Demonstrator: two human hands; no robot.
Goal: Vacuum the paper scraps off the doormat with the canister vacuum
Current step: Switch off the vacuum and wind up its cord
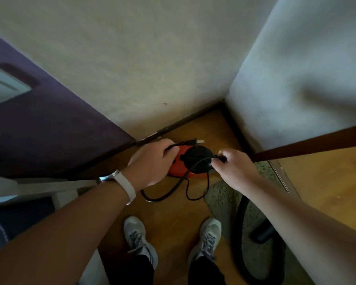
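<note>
Doormat [220, 199] lies just right of the vacuum [195, 156], with the hose [240, 223] curving over it; scraps are too blurred for me to make out. Cord [154, 200] loops in front of the vacuum. Looks like cord unwinding: I'd pull slack evenly and keep the plug [195, 141] free. My left hand [152, 163] curls round the cord near the plug, over the vacuum. My right hand [232, 169] pinches the cord just right of the vacuum.

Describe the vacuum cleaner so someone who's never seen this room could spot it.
Look to the corner where the beige wall meets the white wall. On the wooden floor there, between the left hand and right hand gripping its cord, sits the canister vacuum. It is the only red thing, with a round black top.
</note>
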